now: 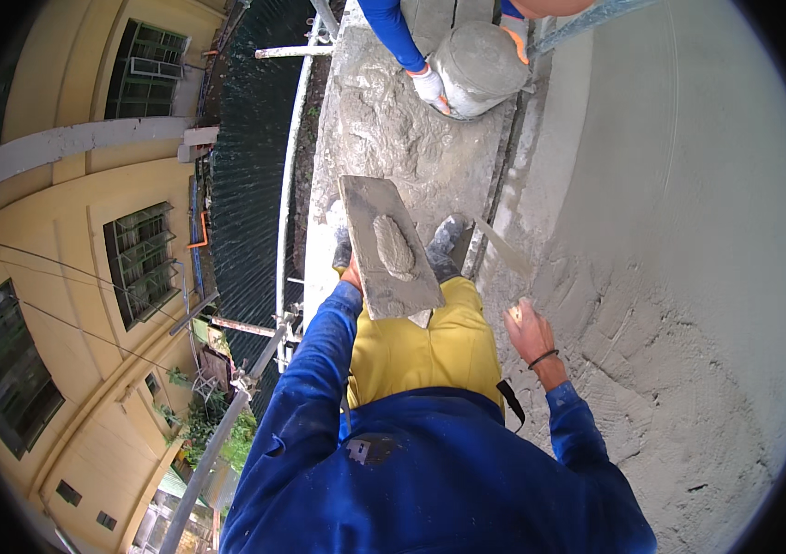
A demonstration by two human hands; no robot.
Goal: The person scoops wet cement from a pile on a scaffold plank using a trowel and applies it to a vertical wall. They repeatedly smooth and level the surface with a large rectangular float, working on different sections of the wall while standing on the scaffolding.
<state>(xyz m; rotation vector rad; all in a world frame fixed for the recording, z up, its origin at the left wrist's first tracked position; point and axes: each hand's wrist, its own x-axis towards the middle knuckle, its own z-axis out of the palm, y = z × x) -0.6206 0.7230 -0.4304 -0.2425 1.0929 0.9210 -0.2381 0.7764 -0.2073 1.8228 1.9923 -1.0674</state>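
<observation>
Plasterer's hawk [367,208] is covering most of the left hand [352,274], which is gripping it from below in front of the yellow trousers [421,360]; most of those fingers are hiding under the board, so their exact curl can't be told. Right hand [529,332] is closing in a fist on the pale handle of a trowel [506,249], near the wall [689,212]; the blade is showing thin and foreshortened, its join to the handle hard to make out. Co-worker is getting cut off by the top edge, with two gloved hands [430,90] holding one bucket [481,66]; its far side is partly hiding. Two shoes [448,242] are showing, the left mostly behind the hawk. Counting: one hawk, one mortar mound [395,247], one trowel, one dark wristband [544,357], at least three large grilled windows [142,263] on the yellow building [70,203]. Hawk is looking flat, rectangular, grey-smeared; mound is sitting oval and ridged on it. Bucket is looking rounded, coated in grey. Wet, lumpy mortar [379,120] is spreading over the platform beyond the shoes. Wall is looking smooth higher up, rough and scored beside the right hand. Metal scaffold pipes [217,452] are running along the left.
</observation>
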